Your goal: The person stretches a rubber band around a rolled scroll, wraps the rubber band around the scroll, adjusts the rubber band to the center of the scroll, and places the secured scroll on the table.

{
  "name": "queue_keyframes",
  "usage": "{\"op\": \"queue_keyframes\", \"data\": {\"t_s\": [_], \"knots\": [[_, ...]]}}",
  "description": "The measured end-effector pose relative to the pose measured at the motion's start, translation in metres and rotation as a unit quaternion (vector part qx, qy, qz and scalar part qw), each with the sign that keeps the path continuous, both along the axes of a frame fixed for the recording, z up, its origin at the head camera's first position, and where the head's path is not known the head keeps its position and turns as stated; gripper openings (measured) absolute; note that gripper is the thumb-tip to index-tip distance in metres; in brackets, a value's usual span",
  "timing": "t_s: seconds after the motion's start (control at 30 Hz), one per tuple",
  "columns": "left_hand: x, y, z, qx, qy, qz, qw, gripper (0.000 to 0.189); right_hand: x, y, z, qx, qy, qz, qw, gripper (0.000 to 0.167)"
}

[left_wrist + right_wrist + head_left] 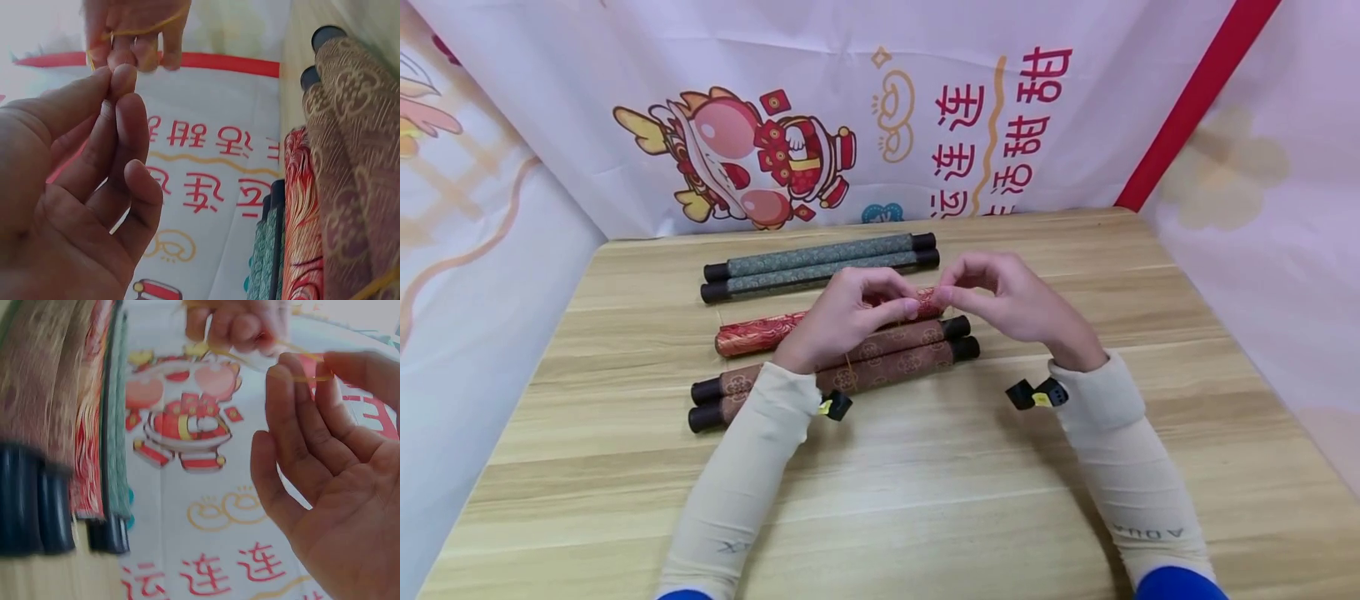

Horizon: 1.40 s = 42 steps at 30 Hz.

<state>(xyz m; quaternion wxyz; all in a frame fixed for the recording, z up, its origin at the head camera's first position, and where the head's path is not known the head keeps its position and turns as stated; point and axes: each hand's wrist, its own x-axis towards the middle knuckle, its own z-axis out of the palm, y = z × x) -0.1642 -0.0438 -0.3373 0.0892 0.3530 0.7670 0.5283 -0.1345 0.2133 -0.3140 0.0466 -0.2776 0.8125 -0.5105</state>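
A thin yellow elastic band (pixel 303 379) is stretched between both hands above the scrolls. My left hand (pixel 850 310) pinches one end between thumb and fingertips. My right hand (pixel 1009 293) pinches the other end, its fingertips close to the left ones. Below them lies a red and gold patterned roll (pixel 752 333), its middle partly hidden by the left hand. Nearer to me is a brown scroll (pixel 895 367) with two black-ended rollers lying side by side. A yellow strand (pixel 378 284) crosses the brown fabric.
Behind the red roll lies a green-grey scroll (pixel 820 258), also with two black-ended rollers. All the scrolls rest on a wood-grain table (pixel 925 500). A white printed cloth (pixel 827 50) with red characters hangs along the table's back edge, and similar cloth borders both sides.
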Motion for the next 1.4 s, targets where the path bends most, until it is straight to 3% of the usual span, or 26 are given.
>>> {"op": "queue_keyframes", "data": {"t_s": [0.13,0.3,0.4,0.5,0.63,0.77,0.87,1.03,1.23,1.4], "knots": [[-0.001,-0.008,0.003,-0.002,0.004,0.012,0.9999,0.011,0.001,-0.001,0.002,-0.058,-0.079,-0.014,0.9951,0.018],[-0.004,-0.017,0.007,-0.012,-0.001,0.035,0.9993,0.01,0.001,0.0,0.002,-0.075,-0.119,-0.085,0.9864,0.021],[-0.006,-0.022,0.009,-0.032,-0.01,0.049,0.9982,0.012,-0.001,0.005,0.002,-0.076,-0.104,-0.127,0.9835,0.02],[-0.011,-0.031,0.011,-0.075,0.014,0.072,0.9945,0.013,-0.005,0.017,0.002,-0.079,-0.078,-0.184,0.9766,0.02],[-0.018,-0.048,0.013,-0.143,0.054,0.137,0.9787,0.014,-0.01,0.042,0.001,-0.095,-0.04,-0.267,0.9583,0.021],[-0.022,-0.059,0.012,-0.178,0.046,0.169,0.9682,0.015,-0.014,0.054,0.0,-0.079,-0.012,-0.306,0.9487,0.023],[-0.023,-0.057,0.011,-0.184,0.046,0.147,0.9708,0.015,-0.015,0.044,-0.003,-0.034,-0.011,-0.281,0.959,0.023],[-0.021,-0.046,0.008,-0.168,0.059,0.089,0.98,0.017,-0.015,0.015,-0.006,0.017,-0.005,-0.193,0.9811,0.023],[-0.013,-0.024,0.003,-0.12,0.06,0.048,0.9899,0.023,-0.012,-0.003,-0.01,0.033,-0.015,-0.112,0.993,0.017],[-0.006,0.0,-0.004,-0.099,0.08,0.027,0.9915,0.022,-0.01,-0.014,-0.015,0.054,-0.02,-0.053,0.9969,0.015]]}}
